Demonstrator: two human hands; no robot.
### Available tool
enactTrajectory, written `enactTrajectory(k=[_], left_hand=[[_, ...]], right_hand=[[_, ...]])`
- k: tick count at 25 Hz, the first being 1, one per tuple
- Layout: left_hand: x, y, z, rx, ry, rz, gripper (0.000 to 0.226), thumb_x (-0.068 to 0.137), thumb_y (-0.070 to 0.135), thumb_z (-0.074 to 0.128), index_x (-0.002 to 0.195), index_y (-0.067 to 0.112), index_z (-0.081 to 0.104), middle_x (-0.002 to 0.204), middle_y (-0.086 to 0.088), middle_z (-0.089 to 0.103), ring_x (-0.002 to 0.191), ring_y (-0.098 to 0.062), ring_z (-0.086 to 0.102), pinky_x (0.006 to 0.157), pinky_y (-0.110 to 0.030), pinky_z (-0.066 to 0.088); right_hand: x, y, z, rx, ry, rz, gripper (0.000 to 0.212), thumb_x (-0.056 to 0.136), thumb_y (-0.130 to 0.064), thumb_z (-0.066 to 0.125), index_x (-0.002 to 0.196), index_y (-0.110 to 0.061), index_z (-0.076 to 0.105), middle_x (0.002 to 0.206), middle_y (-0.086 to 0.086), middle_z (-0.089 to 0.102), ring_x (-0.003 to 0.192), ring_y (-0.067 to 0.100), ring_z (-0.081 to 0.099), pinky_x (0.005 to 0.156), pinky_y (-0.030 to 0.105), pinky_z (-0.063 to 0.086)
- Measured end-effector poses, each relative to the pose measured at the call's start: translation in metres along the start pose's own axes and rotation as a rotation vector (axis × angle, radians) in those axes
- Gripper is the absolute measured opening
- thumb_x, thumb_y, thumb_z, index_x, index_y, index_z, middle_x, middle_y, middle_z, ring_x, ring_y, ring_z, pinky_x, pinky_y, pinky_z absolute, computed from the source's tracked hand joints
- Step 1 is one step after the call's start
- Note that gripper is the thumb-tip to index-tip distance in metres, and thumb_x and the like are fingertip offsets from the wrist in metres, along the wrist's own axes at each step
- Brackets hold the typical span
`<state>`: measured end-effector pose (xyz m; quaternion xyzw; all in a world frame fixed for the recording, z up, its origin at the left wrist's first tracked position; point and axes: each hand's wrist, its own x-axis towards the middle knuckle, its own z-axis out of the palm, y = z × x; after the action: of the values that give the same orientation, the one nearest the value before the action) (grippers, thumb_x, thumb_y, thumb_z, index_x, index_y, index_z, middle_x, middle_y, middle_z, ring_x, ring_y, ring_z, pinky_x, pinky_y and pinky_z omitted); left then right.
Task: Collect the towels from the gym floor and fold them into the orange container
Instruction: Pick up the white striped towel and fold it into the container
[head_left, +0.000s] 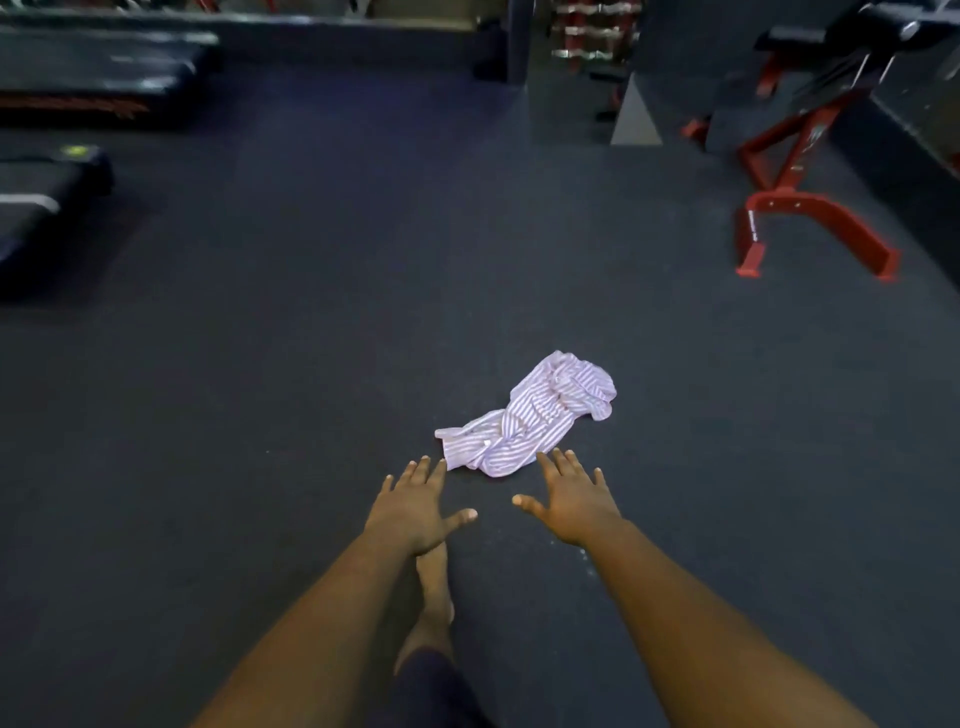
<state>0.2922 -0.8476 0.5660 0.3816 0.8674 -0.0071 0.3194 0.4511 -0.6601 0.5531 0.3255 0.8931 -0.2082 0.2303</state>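
Just short of the towel's near edge, your left hand (418, 506) and right hand (571, 501) hover with fingers straight and spread, holding nothing. Beyond them the striped towel (530, 415) lies crumpled on the dark gym floor (311, 364), well apart from the red bench frame (810, 208) at the far right corner.

Gym: dark rubber floor (311, 312), red-framed weight bench (800, 171), padded black mats (98, 62) at left.
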Motion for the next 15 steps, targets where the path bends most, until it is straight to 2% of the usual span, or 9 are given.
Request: enactTrajectory(k=[4, 8, 15], left_hand=[[0.149, -0.048, 0.012, -0.015, -0.15, -0.027, 0.101, 0.09, 0.08, 0.039, 0.164, 0.024, -0.002, 0.172, -0.005, -0.005, 0.158, -0.023, -0.001, 0.127, -0.047, 0.004], [0.274, -0.09, 0.056, -0.014, -0.271, -0.048, 0.102, 0.09, 0.08, 0.039, 0.164, 0.024, -0.003, 0.171, -0.003, -0.008, 0.158, -0.022, -0.004, 0.127, -0.048, 0.004], [0.484, -0.167, 0.231, 0.006, -0.476, -0.121, 0.104, 0.089, 0.081, 0.038, 0.163, 0.024, -0.007, 0.171, -0.004, -0.011, 0.158, -0.023, -0.007, 0.127, -0.05, 0.002]], right_hand=[[0.15, -0.005, 0.027, 0.071, -0.13, 0.067, 0.094, 0.092, -0.076, 0.038, 0.163, -0.024, 0.003, 0.171, 0.001, 0.0, 0.157, 0.019, -0.003, 0.124, 0.055, 0.005], [0.279, 0.002, 0.085, 0.079, -0.245, 0.081, 0.096, 0.091, -0.078, 0.037, 0.162, -0.024, 0.004, 0.17, 0.001, 0.003, 0.157, 0.02, -0.002, 0.124, 0.056, 0.008], [0.501, 0.041, 0.277, 0.018, -0.405, 0.061, 0.094, 0.094, -0.075, 0.037, 0.162, -0.023, 0.0, 0.17, 0.003, -0.003, 0.157, 0.022, -0.005, 0.125, 0.055, 0.004]])
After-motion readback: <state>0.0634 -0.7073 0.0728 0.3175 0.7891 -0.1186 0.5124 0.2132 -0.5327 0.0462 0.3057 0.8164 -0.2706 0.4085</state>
